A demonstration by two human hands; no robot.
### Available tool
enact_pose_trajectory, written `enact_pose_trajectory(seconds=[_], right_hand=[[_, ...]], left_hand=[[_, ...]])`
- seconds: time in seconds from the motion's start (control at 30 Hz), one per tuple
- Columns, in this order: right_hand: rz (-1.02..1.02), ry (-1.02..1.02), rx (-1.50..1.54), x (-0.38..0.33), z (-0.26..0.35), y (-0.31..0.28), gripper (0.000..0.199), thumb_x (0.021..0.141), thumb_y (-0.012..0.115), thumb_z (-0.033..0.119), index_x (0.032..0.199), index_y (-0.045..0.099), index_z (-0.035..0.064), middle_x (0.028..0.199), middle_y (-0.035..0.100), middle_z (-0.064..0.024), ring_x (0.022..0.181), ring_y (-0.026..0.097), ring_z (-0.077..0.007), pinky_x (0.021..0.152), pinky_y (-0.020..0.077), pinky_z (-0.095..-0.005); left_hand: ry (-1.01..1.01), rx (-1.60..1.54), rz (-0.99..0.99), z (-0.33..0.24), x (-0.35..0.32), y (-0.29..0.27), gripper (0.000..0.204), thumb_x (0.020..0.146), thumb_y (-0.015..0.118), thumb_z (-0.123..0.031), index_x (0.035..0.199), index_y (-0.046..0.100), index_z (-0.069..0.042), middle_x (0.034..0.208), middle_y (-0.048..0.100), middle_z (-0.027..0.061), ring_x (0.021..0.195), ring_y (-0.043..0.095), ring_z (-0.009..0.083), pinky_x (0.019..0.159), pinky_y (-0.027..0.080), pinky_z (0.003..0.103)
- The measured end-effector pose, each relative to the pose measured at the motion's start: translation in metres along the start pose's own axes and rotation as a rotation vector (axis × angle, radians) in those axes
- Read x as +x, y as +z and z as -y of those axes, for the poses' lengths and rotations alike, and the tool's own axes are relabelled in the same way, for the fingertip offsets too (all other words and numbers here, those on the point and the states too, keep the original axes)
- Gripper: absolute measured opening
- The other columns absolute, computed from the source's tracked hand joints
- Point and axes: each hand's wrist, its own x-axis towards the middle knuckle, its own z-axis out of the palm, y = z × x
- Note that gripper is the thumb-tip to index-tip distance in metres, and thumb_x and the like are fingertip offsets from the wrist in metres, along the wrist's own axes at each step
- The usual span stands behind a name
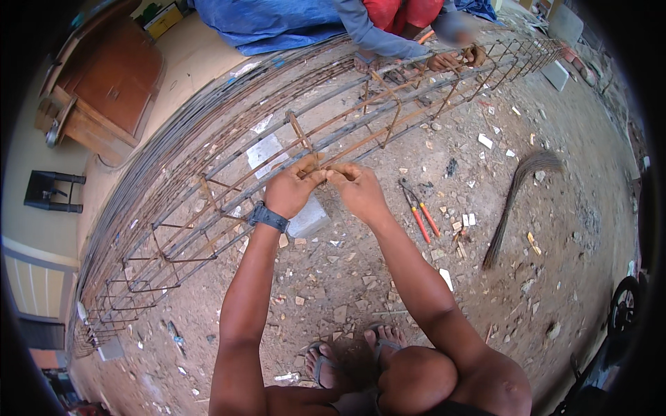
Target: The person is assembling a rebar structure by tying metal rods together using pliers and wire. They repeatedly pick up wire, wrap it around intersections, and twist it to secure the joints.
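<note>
Rebar cage [277,177], a long lattice of steel bars and rusty stirrups, lies on its side across the dirt ground [555,229] in front of my squat and runs off toward another person's hands [458,58] at its far end. I judge it heavy and stiff as a whole, not something to lift alone; each bar looks rough and rusty, so it should not slip under skin. The place to take hold is a crossing, where a stirrup meets a long bar, and that is where I work, at the near upper bar.

My left hand [291,188], with a dark watch [268,217] at the wrist, is curled with thumb and fingers pinched at the crossing. My right hand [357,187] meets it, fingertips closed on the same spot. What they pinch is probably thin tie wire, soft and bendable, though it is too fine to make out.

Red-handled cutters [420,213] lie on the dirt just right of my right hand, untouched.
</note>
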Motion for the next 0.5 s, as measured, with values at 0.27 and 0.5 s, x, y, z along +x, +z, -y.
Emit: enact_pose_trajectory(seconds=[0.27, 0.5], right_hand=[[-0.081, -0.332, -0.125, 0.008, 0.017, 0.001, 0.02, 0.092, 0.065, 0.02, 0.101, 0.069, 0.003, 0.096, 0.066, -0.0195, 0.08, 0.065, -0.0371, 0.073, 0.052, -0.0409], [-0.18, -0.517, -0.324, -0.004, 0.02, 0.014, 0.015, 0.091, 0.066, 0.017, 0.101, 0.069, 0.0064, 0.092, 0.063, -0.0164, 0.08, 0.065, -0.0394, 0.069, 0.0523, -0.0448]], left_hand=[[0.05, 0.152, -0.035, 0.001, -0.002, 0.002, 0.032, 0.091, 0.069, -0.034, 0.118, 0.069, -0.017, 0.103, 0.074, 0.0099, 0.094, 0.072, 0.0253, 0.081, 0.054, 0.034], [0.055, 0.027, 0.026, 0.025, 0.008, -0.002, 0.027, 0.091, 0.07, -0.02, 0.113, 0.068, -0.004, 0.102, 0.073, 0.0071, 0.092, 0.069, 0.016, 0.082, 0.053, 0.029]])
